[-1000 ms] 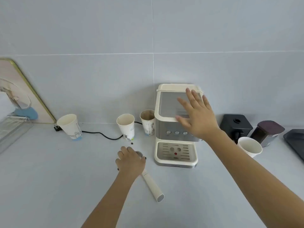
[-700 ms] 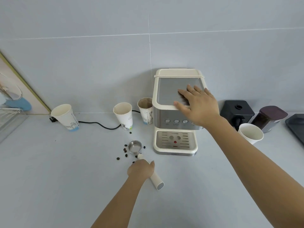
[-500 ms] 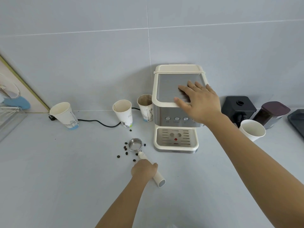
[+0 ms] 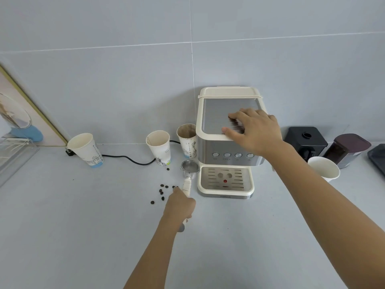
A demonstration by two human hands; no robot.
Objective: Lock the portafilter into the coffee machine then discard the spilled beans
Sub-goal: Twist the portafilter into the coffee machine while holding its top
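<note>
Bench (image 4: 62, 236): a smooth, pale grey surface under a tiled wall, carrying everything in the scene.
Coffee machine (image 4: 227, 147): a boxy cream-and-brushed-steel unit at the back of the bench, its slotted drip tray facing the person.
Right hand (image 4: 255, 130): laid flat on the machine's metal top, fingers spread and holding nothing, apparently to steady the unit against the twist of locking.
Left hand (image 4: 180, 204): fingers wrapped around the portafilter's cream handle, only its end cap showing below the fist.
Portafilter (image 4: 190, 166): a round steel basket on a long handle, held just left of the drip tray; whether it rests on the bench or is lifted cannot be told. It is not yet in the machine.
Paper cups (image 4: 159, 147): three printed, tapered cups left of the machine, one stained brown inside.
Spilled beans (image 4: 162, 191): small dark ovals scattered on the bench beside the left hand, not yet cleared.
</note>
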